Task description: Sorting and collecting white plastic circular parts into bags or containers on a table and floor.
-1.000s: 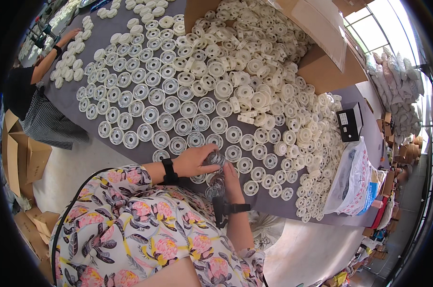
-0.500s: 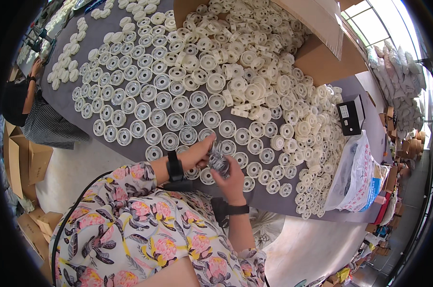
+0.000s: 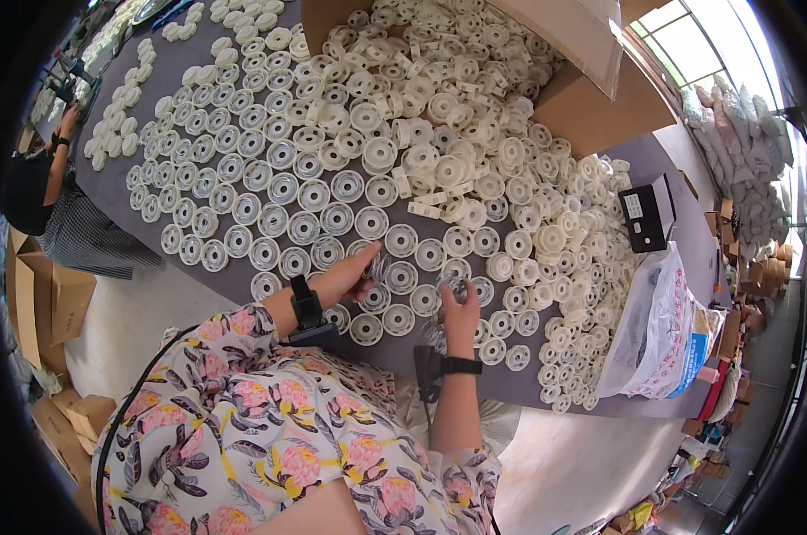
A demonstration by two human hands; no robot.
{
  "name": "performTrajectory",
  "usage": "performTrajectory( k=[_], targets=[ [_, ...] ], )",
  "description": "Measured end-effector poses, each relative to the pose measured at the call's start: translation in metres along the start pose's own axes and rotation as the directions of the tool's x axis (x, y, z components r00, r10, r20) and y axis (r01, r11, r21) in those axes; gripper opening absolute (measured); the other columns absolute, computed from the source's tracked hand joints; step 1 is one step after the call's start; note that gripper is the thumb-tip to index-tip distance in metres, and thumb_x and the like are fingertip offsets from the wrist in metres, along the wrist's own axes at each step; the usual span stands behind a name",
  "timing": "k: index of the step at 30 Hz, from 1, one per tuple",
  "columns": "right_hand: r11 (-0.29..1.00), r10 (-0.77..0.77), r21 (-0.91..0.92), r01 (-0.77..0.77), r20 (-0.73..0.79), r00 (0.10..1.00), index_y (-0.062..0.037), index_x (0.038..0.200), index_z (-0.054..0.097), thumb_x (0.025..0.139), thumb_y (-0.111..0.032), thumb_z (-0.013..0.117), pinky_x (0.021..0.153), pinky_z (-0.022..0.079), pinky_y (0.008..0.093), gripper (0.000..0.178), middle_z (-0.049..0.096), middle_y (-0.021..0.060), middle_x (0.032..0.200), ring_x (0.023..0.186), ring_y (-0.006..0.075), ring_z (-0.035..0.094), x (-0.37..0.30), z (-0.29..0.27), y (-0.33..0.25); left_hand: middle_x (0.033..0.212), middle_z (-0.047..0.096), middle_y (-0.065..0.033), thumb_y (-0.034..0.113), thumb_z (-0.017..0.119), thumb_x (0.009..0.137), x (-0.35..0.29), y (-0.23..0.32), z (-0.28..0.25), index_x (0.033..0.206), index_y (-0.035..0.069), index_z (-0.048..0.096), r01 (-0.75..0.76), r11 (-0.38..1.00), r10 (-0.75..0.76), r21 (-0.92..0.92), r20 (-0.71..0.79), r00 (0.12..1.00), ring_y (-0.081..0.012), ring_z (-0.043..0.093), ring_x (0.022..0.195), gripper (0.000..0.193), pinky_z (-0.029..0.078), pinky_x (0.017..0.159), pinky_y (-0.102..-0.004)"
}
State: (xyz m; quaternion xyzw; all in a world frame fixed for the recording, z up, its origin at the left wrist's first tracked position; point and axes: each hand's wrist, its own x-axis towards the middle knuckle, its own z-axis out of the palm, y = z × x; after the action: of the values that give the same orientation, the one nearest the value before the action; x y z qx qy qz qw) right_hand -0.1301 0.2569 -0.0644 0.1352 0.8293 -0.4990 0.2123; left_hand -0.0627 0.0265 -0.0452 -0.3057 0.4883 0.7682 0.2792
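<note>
Across the grey table top lie many round white plastic wheels [image 3: 401, 240] with raised rims and holed centres. Many on the left hold a shiny, silvery inner part. Over the front rows of wheels, my left hand [image 3: 350, 275] is closed around some thin shiny metal rings [image 3: 379, 267]. To its right, my right hand [image 3: 460, 316] pinches more shiny rings [image 3: 455, 287], just above the wheels. A blurred glinting strand [image 3: 436, 335] hangs beside that hand's wrist. The exact shape of the shiny pieces is hard to make out.
A tipped cardboard box [image 3: 591, 107] spills a heap of white wheels at the back. On the right stand a black box [image 3: 649, 214] and a plastic bag [image 3: 649, 330]. Another person's arm [image 3: 60, 156] shows at far left. Open cartons [image 3: 51, 299] stand on the floor.
My hands have parted, the left moving slightly left and the right moving right. The shiny bundle between them is now split between both hands.
</note>
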Motion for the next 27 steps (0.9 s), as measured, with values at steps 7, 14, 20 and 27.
performTrajectory(
  k=[7, 14, 20, 27],
  targets=[
    [0.913, -0.312, -0.343, 0.220, -0.240, 0.919, -0.0002, 0.124, 0.045, 0.074, -0.028, 0.069, 0.063, 0.044, 0.0303, 0.062, 0.058, 0.0135, 0.082, 0.069, 0.0208, 0.056, 0.046, -0.016, 0.002, 0.053, 0.044, 0.0004, 0.060, 0.036, 0.087, -0.011, -0.016, -0.005, 0.069, 0.010, 0.049, -0.016, 0.999, 0.013, -0.052, -0.054, 0.998, -0.0103, 0.040, 0.042, 0.055, 0.034, 0.042, -0.0239],
    [0.986, -0.094, 0.164, 0.032, 0.385, 0.918, -0.0024, 0.117, 0.054, 0.082, -0.022, 0.064, 0.073, 0.045, 0.0244, 0.041, 0.061, 0.0064, 0.094, 0.084, 0.0125, 0.056, -0.016, 0.019, -0.038, 0.061, 0.046, 0.0020, 0.037, 0.058, 0.085, -0.017, -0.021, -0.001, 0.087, 0.007, 0.051, -0.302, 0.952, 0.306, 0.046, -0.128, 0.944, -0.0065, 0.043, 0.050, 0.031, 0.036, 0.046, -0.0217],
    [0.911, -0.019, 0.352, -0.215, 0.557, 0.831, 0.0013, 0.117, 0.053, 0.085, -0.021, 0.062, 0.072, 0.043, 0.0204, 0.041, 0.061, 0.0038, 0.096, 0.083, 0.0076, 0.054, -0.048, 0.054, -0.039, 0.074, 0.049, 0.0037, 0.018, 0.065, 0.082, -0.035, -0.012, 0.001, 0.109, 0.007, 0.049, -0.473, 0.821, 0.509, 0.321, -0.034, 0.860, -0.0024, 0.044, 0.064, 0.033, 0.038, 0.055, -0.0189],
    [0.914, -0.054, 0.366, -0.176, 0.539, 0.841, 0.0045, 0.117, 0.049, 0.085, -0.018, 0.060, 0.056, 0.045, 0.0210, 0.041, 0.059, 0.0050, 0.089, 0.064, 0.0087, 0.057, -0.061, 0.065, -0.038, 0.092, 0.051, 0.0024, 0.012, 0.070, 0.076, -0.040, -0.016, -0.022, 0.121, 0.008, 0.049, -0.562, 0.759, 0.565, 0.330, 0.096, 0.819, -0.0050, 0.048, 0.078, 0.050, 0.042, 0.068, -0.0216]
  ],
)
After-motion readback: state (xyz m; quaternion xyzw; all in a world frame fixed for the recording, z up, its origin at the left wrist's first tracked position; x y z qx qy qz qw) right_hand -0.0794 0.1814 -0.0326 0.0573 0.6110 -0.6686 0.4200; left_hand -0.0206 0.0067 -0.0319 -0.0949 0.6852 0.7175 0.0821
